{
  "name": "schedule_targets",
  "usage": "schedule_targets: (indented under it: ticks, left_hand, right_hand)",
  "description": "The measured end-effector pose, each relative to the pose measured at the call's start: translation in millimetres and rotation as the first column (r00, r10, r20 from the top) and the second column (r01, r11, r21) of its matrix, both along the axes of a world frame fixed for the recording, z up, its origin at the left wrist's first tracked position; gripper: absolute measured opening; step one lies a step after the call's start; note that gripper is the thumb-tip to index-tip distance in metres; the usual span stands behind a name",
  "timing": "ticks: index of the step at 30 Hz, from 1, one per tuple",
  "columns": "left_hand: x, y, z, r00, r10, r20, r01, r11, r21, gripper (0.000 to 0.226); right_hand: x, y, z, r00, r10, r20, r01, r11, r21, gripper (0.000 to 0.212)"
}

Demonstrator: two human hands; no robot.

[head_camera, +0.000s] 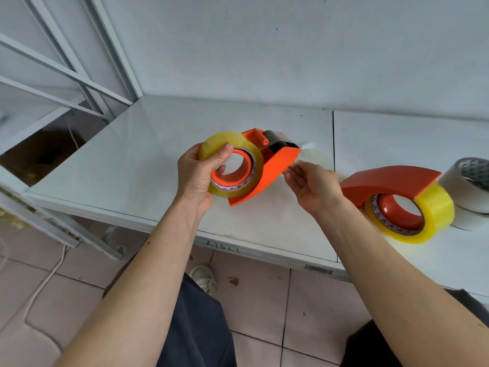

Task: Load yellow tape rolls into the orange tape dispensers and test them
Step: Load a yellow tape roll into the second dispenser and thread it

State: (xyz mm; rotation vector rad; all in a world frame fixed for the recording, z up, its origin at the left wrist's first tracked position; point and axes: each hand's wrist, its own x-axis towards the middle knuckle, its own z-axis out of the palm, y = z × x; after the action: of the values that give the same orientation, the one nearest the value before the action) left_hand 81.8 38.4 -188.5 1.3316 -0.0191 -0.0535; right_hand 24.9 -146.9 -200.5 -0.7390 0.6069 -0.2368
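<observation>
My left hand [197, 173] grips a yellow tape roll [258, 161] seated on the hub of an orange tape dispenser [275, 165], held above the white table [148, 144]. Its thumb lies over the roll's rim. A clear strip of tape [308, 146] comes out past the black cutter end. My right hand [312, 186] is just right of the dispenser with fingers pinched together; whether they touch the tape strip is unclear. A second orange dispenser [386, 181], loaded with another yellow roll [428, 213], lies on the table to the right.
Two stacked white tape rolls [468, 181] stand at the far right edge. A white metal rack [66, 75] rises at the left with a cardboard box [39, 154] under it. A wall closes the table's far side. A white cable [42, 284] runs over the tiled floor.
</observation>
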Motion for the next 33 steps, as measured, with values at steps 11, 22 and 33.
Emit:
schedule_targets:
  ticks: [11, 22, 33]
  left_hand:
    - [-4, -23, -5, 0.95, -0.004, -0.314, -0.07, 0.972, -0.226, 0.035]
    - [-12, -44, -9, 0.913, -0.103, -0.394, -0.024, 0.952, -0.305, 0.067]
    - [-28, -68, -39, 0.827, -0.406, -0.388, 0.06, 0.751, -0.658, 0.086]
  right_hand:
    - [1, 16, 10, 0.969, 0.134, 0.208, -0.136, 0.991, -0.006, 0.03]
    - [-1, 34, 8, 0.983, 0.185, 0.009, -0.132, 0.735, -0.665, 0.035]
    - [6, 29, 15, 0.98, 0.198, -0.031, -0.171, 0.747, -0.643, 0.026]
